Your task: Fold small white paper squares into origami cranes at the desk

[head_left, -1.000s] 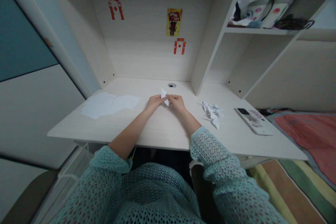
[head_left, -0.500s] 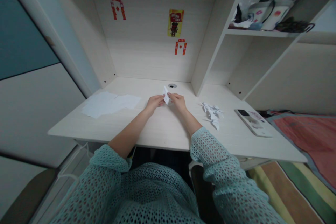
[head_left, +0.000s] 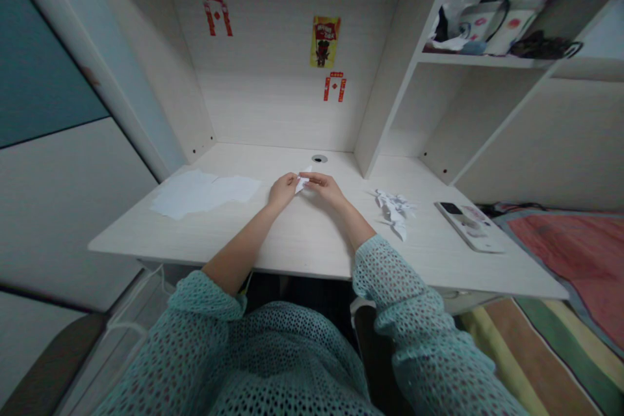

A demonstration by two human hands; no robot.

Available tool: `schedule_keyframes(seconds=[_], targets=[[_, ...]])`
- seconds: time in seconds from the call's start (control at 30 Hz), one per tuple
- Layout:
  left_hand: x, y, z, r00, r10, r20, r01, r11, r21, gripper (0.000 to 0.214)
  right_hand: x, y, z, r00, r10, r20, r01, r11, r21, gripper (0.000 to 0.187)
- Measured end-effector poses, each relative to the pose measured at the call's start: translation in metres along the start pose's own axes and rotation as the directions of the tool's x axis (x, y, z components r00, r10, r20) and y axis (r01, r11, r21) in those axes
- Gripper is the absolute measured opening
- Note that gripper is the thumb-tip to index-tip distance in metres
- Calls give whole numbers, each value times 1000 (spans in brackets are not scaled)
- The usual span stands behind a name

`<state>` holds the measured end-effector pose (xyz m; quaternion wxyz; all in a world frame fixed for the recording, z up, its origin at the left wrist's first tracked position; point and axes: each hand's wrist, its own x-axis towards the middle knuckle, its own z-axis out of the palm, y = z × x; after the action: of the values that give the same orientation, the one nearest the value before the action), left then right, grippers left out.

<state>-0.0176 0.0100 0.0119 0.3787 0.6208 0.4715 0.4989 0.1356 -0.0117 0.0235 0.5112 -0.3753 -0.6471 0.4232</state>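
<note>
A small folded piece of white paper (head_left: 303, 180) is pinched between both my hands over the middle of the pale wooden desk (head_left: 302, 240). My left hand (head_left: 282, 190) grips its left side with curled fingers. From the right, my right hand (head_left: 325, 187) holds it with thumb and fingertips closed on it. The paper lies low, close to the desk top, mostly hidden by my fingers.
Flat white paper sheets (head_left: 202, 190) lie at the left of the desk. A heap of folded white paper pieces (head_left: 394, 208) sits to the right, and a phone (head_left: 468, 225) beyond it. A cable hole (head_left: 319, 158) is behind my hands. A shelf with cups and scissors (head_left: 502, 19) is upper right.
The folded paper stood upright between my fingers earlier; now it is tipped down and to the left, lower to the desk. Both hands shifted slightly left.
</note>
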Motion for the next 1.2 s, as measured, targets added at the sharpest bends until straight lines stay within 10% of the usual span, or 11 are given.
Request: schedule_keyframes(seconds=[0.2,0.7,1.2], targets=[[-4,12,4,996,-67,58,82,950,-301,52,2,4,-1,988,-77,-136,81,997,20,41],[-4,20,0,986,158,54,-149,979,-139,31,-1,-4,-10,995,6,-103,0,998,57,39],[-6,19,2,993,102,62,-88,976,-201,33,2,-1,-14,977,-59,-203,60,998,0,33]])
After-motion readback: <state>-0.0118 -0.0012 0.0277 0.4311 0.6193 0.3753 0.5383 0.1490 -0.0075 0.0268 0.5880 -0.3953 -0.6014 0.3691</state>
